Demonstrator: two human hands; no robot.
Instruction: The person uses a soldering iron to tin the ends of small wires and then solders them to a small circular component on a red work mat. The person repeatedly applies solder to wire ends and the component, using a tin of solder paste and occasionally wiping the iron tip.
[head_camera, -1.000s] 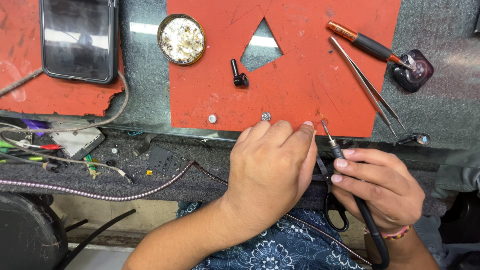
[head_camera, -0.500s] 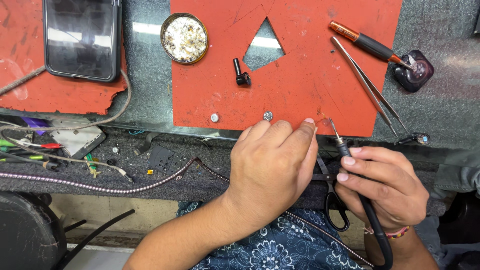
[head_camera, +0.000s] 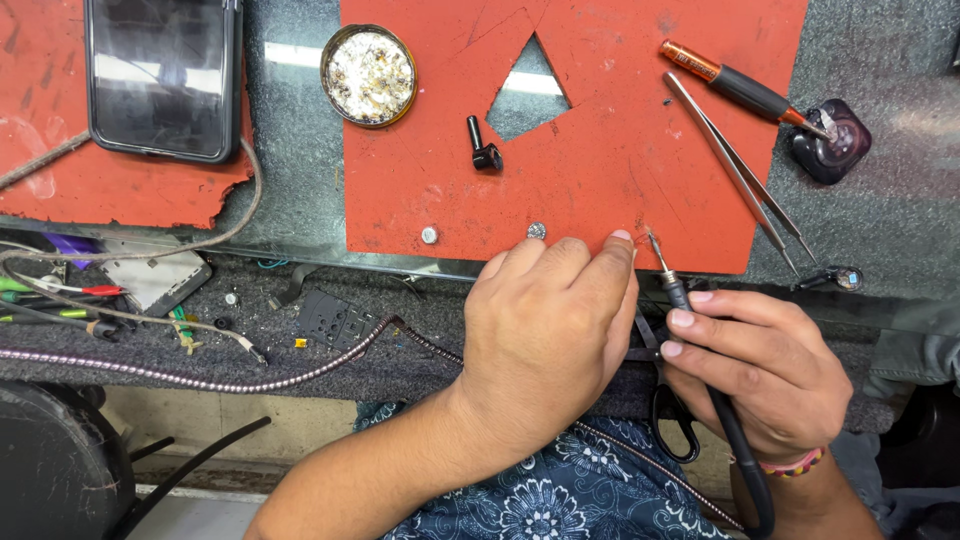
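My left hand (head_camera: 545, 335) is curled, palm down, at the near edge of the red mat (head_camera: 600, 170). Its fingertips are bunched on the mat edge, and whatever is under them is hidden. My right hand (head_camera: 760, 365) grips a black soldering iron (head_camera: 672, 285) like a pen. The iron's thin tip points up at the mat edge, right beside my left fingertips. Its black cord runs down past my wrist.
On the mat lie tweezers (head_camera: 735, 170), an orange-and-black tool (head_camera: 740, 90), a small black part (head_camera: 482, 148) and two tiny silver discs (head_camera: 430, 235). Around it are a dark pot (head_camera: 832, 140), a round tin (head_camera: 368, 75) and a phone (head_camera: 165, 75). Scissors (head_camera: 670, 420) and a braided cable (head_camera: 200, 380) lie near.
Both hands keep almost the same pose. My right hand and the iron have edged slightly to the right, with the tip still at the mat edge.
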